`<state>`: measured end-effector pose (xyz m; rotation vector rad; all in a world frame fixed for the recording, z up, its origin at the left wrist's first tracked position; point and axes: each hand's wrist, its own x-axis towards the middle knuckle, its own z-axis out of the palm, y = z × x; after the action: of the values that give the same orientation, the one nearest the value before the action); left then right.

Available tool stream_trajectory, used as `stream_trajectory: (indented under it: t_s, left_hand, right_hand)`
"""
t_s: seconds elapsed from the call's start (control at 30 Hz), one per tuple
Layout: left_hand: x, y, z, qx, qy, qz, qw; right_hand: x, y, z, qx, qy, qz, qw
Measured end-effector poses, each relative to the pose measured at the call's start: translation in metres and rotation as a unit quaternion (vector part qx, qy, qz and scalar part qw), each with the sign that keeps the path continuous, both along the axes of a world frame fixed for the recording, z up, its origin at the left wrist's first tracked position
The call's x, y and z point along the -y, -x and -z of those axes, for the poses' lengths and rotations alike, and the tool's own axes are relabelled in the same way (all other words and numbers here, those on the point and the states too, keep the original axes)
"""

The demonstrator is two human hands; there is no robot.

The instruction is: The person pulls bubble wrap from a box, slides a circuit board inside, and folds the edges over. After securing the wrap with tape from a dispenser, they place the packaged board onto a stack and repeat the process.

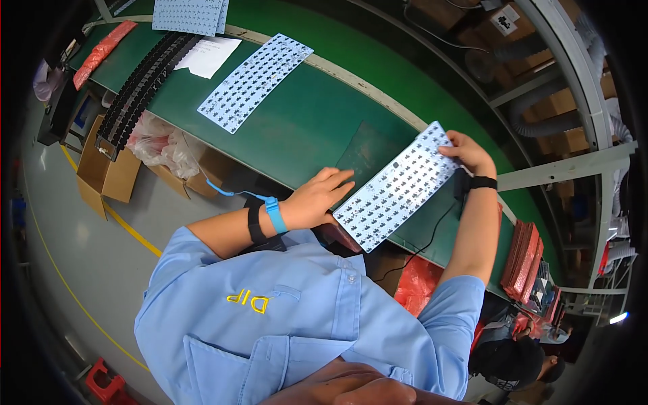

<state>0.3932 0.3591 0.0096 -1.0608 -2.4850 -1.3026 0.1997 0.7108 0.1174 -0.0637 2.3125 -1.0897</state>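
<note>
Right hand grasps a white board, left fingers spread beside it

The right hand (469, 154) pinches the far end of the white board (398, 185), its forearm reaching up and forward. The board slants above the near side of the green bench (290, 138). The left hand (312, 202) comes in from the side, elbow bent out, fingers loosely extended, closed on nothing; whether its thumb touches the board's near corner cannot be told. One similar board (256, 84) lies farther along, near one torn paper (210, 55); at least two pale boards (185, 15) overlap at the top. One black slotted rack (145, 84) crosses the bench. Yellow lines (135, 231) mark the grey floor (61, 202).
</note>
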Motion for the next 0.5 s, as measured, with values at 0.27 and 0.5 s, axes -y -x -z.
stream_trajectory:
  t_s: [0.27,0.5]
  left_hand:
    - [0.000,0.001,-0.002,-0.031,0.019,0.092,0.995]
    - [0.004,-0.010,-0.009,0.503,-0.123,0.314,0.796]
  right_hand:
    - [0.017,-0.079,-0.133,-0.146,0.122,-0.109,0.976]
    - [0.012,-0.153,-0.218,-0.325,0.157,-0.060,0.931]
